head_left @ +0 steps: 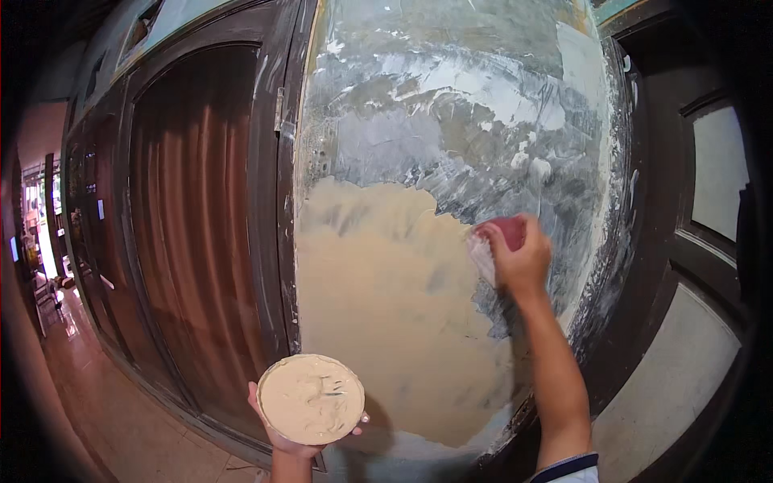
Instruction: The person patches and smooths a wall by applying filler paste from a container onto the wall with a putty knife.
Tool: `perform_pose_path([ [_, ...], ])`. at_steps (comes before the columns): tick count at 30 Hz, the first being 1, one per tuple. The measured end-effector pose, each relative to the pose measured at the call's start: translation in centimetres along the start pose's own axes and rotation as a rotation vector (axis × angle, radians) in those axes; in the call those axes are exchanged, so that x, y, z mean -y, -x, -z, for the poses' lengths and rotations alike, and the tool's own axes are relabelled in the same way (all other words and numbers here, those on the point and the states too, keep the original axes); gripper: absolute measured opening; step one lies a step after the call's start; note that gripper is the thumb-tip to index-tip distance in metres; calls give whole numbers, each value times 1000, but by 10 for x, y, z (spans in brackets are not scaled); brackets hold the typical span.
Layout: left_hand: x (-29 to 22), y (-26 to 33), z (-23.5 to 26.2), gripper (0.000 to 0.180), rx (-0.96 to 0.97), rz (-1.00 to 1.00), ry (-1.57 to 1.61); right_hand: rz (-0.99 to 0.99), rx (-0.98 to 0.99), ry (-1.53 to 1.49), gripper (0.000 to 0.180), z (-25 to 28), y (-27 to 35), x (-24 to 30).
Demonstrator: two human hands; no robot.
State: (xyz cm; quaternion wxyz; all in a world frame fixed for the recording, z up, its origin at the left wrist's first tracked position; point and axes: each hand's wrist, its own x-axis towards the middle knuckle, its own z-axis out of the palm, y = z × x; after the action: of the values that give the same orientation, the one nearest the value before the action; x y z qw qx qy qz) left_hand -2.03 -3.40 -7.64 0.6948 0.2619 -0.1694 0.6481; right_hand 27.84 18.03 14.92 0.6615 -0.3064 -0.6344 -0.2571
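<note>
My left hand is wrapped under and around a round tub heaped with beige putty, low in the view. Thumb and fingertips show at the tub's two sides. Farther up, my right hand grips a dark red putty spreader. A whitish, smeared edge shows below my fingers, against the wall. The spreader is at the right border of a wet-looking beige coat on the wall. How my right fingers close around its far side is partly hidden.
Above the coat, the grey wall carries white smears. A dark wooden door with a reddish-brown curtain stands at the left, its frame edging the wall. At the right is a dark frame with pale panels. Tiled floor lies lower left.
</note>
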Motion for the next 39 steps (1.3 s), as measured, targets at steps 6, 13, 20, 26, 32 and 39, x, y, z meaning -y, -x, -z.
perform_pose_path([
  [6, 1, 15, -14, 117, -196, -69, -159, 151, 96, 14, 51, 19, 44, -29],
  [13, 1, 14, 0, 122, -33, -2, -19, 52, -27, 125, 47, 24, 60, -43],
  [20, 8, 22, -11, 117, -149, 1, -112, 314, 275, 64, 47, 23, 91, -24],
  [26, 10, 22, -8, 117, -112, 4, -123, 20, -50, 206, 50, 27, 36, -31],
  [32, 20, 13, 7, 107, -188, 25, -146, -618, 260, -718, 29, 68, 62, 46],
  [39, 45, 1, 41, 108, -90, 283, -51, -1031, 980, -856, 34, 44, 205, 73],
])
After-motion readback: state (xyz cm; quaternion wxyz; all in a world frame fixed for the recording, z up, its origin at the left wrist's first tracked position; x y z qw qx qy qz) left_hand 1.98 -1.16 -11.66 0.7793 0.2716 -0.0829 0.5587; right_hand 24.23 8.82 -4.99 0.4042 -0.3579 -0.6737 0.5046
